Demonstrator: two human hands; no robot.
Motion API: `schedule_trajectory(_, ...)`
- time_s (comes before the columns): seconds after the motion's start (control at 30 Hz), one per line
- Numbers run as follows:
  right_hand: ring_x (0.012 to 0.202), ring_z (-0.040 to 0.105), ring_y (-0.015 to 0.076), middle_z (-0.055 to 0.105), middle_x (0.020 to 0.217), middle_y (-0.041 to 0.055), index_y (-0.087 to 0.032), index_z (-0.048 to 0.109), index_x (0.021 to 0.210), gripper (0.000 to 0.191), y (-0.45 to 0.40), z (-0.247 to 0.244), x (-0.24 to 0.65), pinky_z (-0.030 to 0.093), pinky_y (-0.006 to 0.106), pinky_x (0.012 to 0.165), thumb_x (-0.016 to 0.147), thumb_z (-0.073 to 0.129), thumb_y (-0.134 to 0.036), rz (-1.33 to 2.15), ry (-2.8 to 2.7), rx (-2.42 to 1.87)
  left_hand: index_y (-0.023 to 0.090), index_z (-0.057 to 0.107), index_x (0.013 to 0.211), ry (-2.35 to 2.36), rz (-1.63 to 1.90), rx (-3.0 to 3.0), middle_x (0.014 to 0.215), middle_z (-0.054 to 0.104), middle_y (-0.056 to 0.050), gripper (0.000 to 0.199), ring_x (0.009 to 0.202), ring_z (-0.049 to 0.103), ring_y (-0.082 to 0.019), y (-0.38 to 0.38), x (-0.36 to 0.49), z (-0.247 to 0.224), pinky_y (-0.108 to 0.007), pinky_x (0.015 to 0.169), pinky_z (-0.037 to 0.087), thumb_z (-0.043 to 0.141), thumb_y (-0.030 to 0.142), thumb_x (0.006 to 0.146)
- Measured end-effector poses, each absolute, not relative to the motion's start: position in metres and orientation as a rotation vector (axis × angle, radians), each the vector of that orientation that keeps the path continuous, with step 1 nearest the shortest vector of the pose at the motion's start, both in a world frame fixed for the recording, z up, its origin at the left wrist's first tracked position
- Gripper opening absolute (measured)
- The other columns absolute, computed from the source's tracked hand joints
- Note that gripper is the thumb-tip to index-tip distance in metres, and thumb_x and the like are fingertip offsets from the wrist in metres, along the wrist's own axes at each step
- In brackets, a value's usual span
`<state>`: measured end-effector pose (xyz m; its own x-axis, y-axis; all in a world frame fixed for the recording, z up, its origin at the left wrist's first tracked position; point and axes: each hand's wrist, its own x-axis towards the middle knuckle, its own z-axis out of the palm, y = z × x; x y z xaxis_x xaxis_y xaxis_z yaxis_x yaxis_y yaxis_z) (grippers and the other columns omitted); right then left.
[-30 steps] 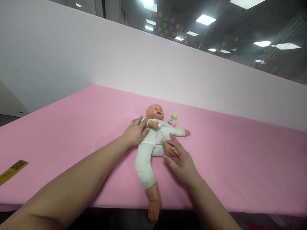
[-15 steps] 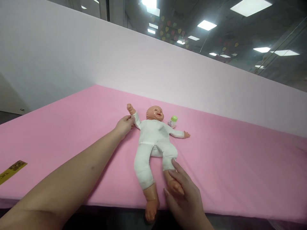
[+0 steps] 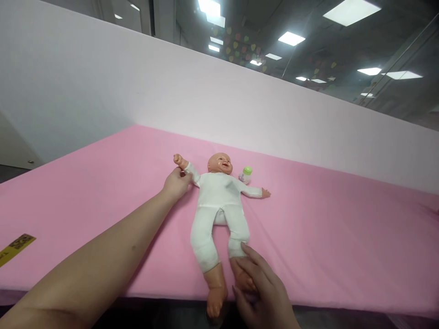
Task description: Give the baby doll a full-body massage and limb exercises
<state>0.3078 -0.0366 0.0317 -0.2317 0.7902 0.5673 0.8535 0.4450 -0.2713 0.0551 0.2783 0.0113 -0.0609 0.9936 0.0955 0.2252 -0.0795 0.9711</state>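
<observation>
A baby doll [image 3: 220,194] in a white cloth suit lies on its back on the pink-covered table, head towards the wall. Its bare feet reach the front edge. At the doll's raised arm on the left, my left hand [image 3: 176,183] is closed with the fingers around the sleeve near the wrist. My right hand [image 3: 265,288] curls around the lower leg and foot on the right side, thumb below and fingers above; the palm side is partly hidden. Beside the doll's head stands a small baby bottle [image 3: 245,175] with a green cap.
The pink table cover [image 3: 329,237] stretches out on both sides. A white wall panel [image 3: 192,91] borders the back, with glass above it reflecting ceiling lights. On the left, a yellow label [image 3: 18,249] with a printed code lies near the front edge.
The doll's arm on the left has swung outward and lower with my left hand. The leg on the right has come down and straighter, with my right hand moving down.
</observation>
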Motion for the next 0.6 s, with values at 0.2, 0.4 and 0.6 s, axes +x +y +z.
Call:
schedule_trajectory(0.2, 0.128, 0.07, 0.0321, 0.063, 0.147, 0.017, -0.023, 0.064, 0.133, 0.041, -0.012, 0.055, 0.306, 0.066, 0.043, 0.1, 0.092, 0.065, -0.02, -0.237, -1.885, -1.326, 0.028, 0.065, 0.135, 1.405, 1.091, 2.122, 0.128, 0.073, -0.011, 0.039, 0.113, 0.069, -0.033, 0.253, 0.071, 0.027, -0.044, 0.097, 0.053, 0.058, 0.04, 0.098)
schedule_trajectory(0.4, 0.142, 0.059, 0.0311, 0.057, 0.157, 0.0136, -0.024, 0.063, 0.136, 0.043, 0.035, 0.083, 0.305, 0.059, 0.046, 0.11, 0.093, 0.065, -0.024, -0.03, -1.918, -1.417, 0.027, 0.061, 0.15, 1.383, 0.962, 2.505, 0.153, 0.06, -0.01, 0.052, 0.141, 0.053, -0.035, 0.246, 0.087, 0.029, -0.05, 0.117, 0.044, 0.052, 0.027, 0.099)
schedule_trajectory(0.6, 0.147, 0.053, 0.0319, 0.051, 0.162, 0.0121, -0.025, 0.064, 0.14, 0.05, 0.061, 0.085, 0.298, 0.054, 0.05, 0.115, 0.09, 0.068, -0.022, 0.149, -1.906, -1.454, 0.032, 0.059, 0.153, 1.367, 0.936, 2.467, 0.156, 0.058, -0.008, 0.054, 0.143, 0.054, -0.033, 0.246, 0.087, 0.026, -0.05, 0.117, 0.046, 0.051, 0.026, 0.1)
